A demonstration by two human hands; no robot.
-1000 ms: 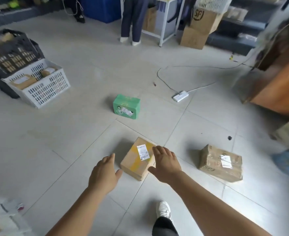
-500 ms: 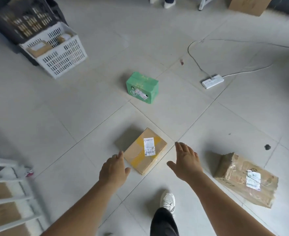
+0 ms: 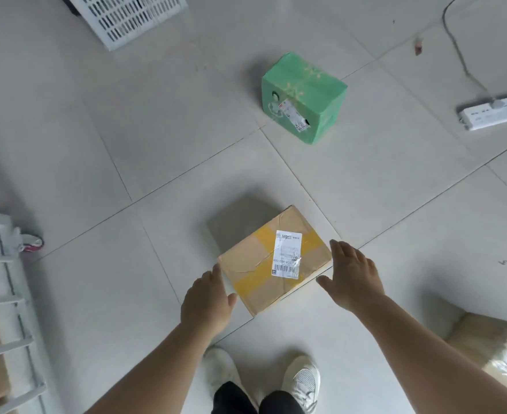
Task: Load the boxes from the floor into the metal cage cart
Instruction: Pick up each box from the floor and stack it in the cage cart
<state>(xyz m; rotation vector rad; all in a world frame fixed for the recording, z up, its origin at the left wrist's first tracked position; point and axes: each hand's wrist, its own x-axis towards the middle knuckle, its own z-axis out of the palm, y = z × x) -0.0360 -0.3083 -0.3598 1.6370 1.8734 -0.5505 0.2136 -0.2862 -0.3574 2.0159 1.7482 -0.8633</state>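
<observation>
A small brown cardboard box [image 3: 258, 261] with yellow tape and a white label lies on the tiled floor just in front of my feet. My left hand [image 3: 206, 300] is open at the box's near-left corner. My right hand [image 3: 352, 276] is open beside its right edge, fingers spread. Neither hand grips the box. A green box [image 3: 304, 97] stands farther away. A taped brown box [image 3: 494, 351] lies at the right edge, partly cut off. The metal cage cart [image 3: 4, 324] shows at the left edge with brown cartons behind its bars.
A white slatted crate [image 3: 133, 16] sits at the top left. A white power strip [image 3: 495, 112] with its cable lies on the floor at the right. My two shoes [image 3: 301, 380] stand just below the box.
The view has tilted down and closed in on the brown box. Both hands have dropped closer to its sides. The cage cart has come further into view at the left.
</observation>
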